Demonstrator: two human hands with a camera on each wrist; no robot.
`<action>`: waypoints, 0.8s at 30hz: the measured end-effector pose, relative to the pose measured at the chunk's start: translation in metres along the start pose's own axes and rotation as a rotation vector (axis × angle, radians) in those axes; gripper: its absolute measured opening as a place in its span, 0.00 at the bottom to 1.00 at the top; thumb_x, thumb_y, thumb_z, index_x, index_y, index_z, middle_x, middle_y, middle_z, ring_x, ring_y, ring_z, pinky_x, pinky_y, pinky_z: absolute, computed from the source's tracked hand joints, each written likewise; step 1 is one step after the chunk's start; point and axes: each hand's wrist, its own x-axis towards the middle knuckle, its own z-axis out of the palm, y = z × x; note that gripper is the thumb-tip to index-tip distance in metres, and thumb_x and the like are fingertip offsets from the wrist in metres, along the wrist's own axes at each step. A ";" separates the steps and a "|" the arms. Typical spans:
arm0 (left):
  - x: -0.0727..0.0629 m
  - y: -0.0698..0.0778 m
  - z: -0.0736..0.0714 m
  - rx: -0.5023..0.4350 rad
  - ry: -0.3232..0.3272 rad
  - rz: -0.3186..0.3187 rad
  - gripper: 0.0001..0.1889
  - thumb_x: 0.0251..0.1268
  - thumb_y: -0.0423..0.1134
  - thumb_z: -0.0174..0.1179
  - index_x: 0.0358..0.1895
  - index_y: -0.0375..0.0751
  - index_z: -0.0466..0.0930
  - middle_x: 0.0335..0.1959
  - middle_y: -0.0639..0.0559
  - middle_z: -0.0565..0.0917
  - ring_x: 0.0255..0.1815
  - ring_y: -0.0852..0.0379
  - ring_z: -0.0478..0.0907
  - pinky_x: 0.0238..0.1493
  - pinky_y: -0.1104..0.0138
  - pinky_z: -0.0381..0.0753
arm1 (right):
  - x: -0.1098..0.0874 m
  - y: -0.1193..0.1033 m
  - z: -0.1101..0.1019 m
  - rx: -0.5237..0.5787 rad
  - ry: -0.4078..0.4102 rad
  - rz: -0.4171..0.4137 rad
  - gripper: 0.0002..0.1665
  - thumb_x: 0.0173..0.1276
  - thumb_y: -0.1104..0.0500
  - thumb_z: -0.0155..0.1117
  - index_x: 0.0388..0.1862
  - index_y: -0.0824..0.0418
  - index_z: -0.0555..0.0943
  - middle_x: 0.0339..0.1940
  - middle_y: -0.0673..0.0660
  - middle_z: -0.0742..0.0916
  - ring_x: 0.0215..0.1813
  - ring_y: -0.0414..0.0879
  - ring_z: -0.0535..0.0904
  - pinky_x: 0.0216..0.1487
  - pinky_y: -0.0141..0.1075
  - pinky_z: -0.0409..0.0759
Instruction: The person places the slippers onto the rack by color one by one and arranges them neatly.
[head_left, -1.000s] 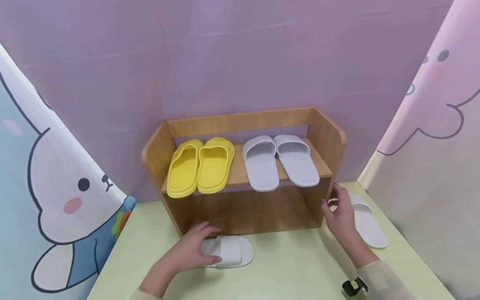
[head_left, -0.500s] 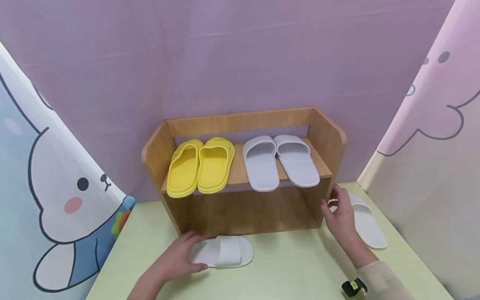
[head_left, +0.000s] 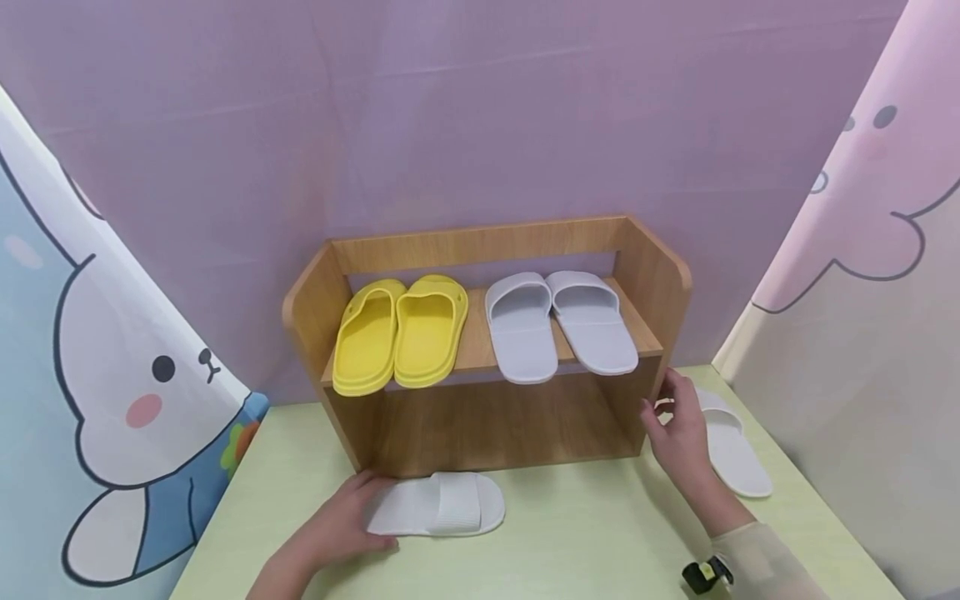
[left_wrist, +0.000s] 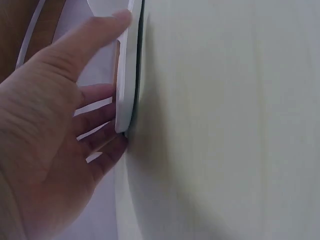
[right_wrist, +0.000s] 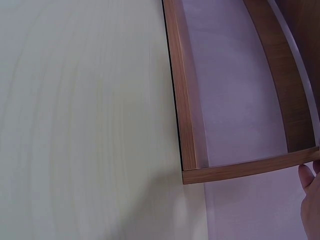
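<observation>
My left hand is at the heel end of a white slipper, which lies sideways before the rack. In the left wrist view my thumb lies along the slipper's near edge, and the other fingers curl round behind the heel. My right hand holds the right side panel of the wooden shoe rack, thumb at its front edge and fingers on the outer side. In the right wrist view only part of that hand shows, at the panel's edge.
Yellow clogs and a pair of pale grey slippers stand on the upper shelf. Another white slipper lies right of the rack, partly behind my right hand. A purple cloth hangs behind; printed cloths flank the table.
My left hand has slid left along the white slipper, from above its middle to its heel end. The slipper has not visibly moved. My right hand stays at the rack's side panel.
</observation>
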 end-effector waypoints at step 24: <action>0.001 0.005 0.005 -0.015 -0.104 0.017 0.47 0.46 0.62 0.86 0.73 0.53 0.83 0.58 0.49 0.76 0.57 0.52 0.73 0.59 0.51 0.84 | 0.000 0.000 0.001 0.011 0.010 -0.009 0.38 0.60 0.84 0.66 0.71 0.76 0.74 0.50 0.68 0.82 0.49 0.38 0.77 0.43 0.24 0.82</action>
